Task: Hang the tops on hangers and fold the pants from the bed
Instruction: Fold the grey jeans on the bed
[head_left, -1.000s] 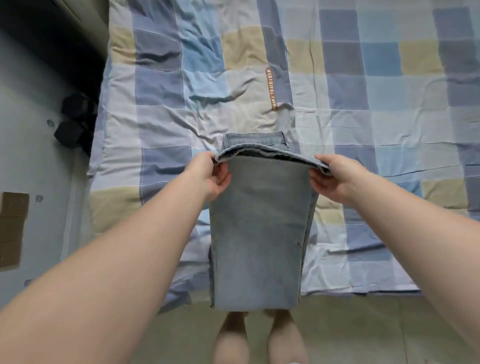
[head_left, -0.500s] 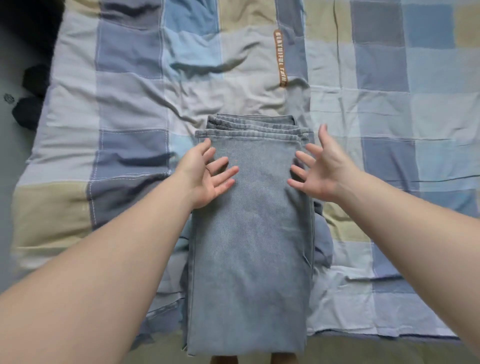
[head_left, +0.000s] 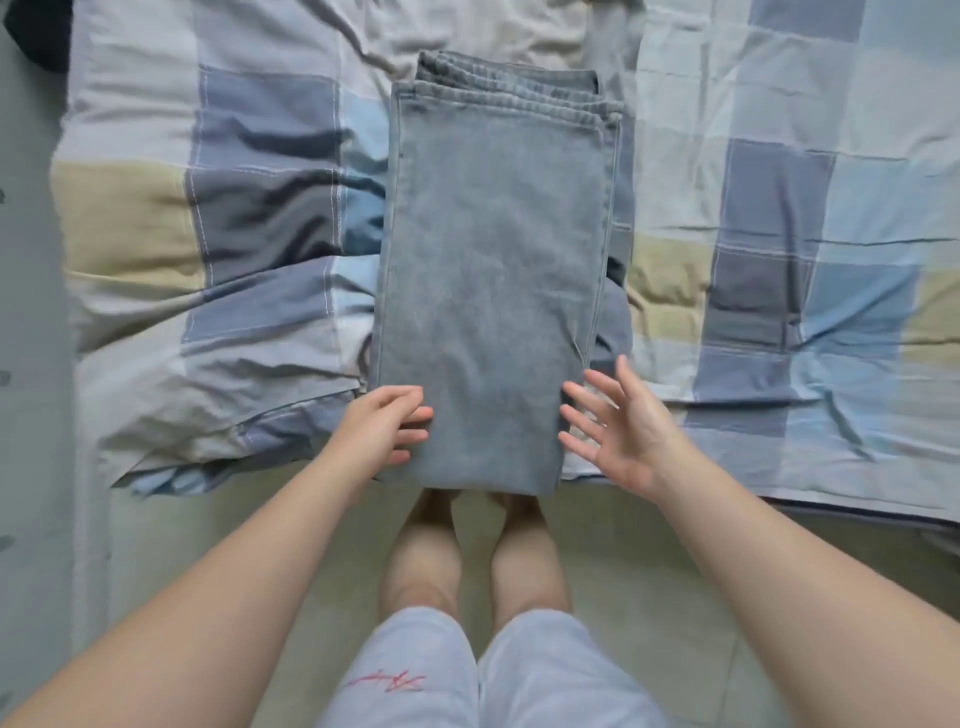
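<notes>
Light blue jeans (head_left: 493, 249) lie folded in a long rectangle on the checked bed cover (head_left: 208, 234), their near end hanging over the bed's front edge. My left hand (head_left: 387, 428) rests at the lower left edge of the jeans, fingers loosely bent and touching the denim. My right hand (head_left: 618, 426) hovers at the lower right edge with fingers spread and straight, fingertips close to the fabric. Neither hand grips anything.
The patchwork cover in blue, grey and beige is wrinkled around the jeans. A dark object (head_left: 36, 31) sits at the top left corner beside the bed. My legs (head_left: 467, 561) stand on the tiled floor (head_left: 649, 561) right below the jeans.
Both hands let go of the fold they had carried over the jeans, then slid from the far part down to the near end. The view tilted downward.
</notes>
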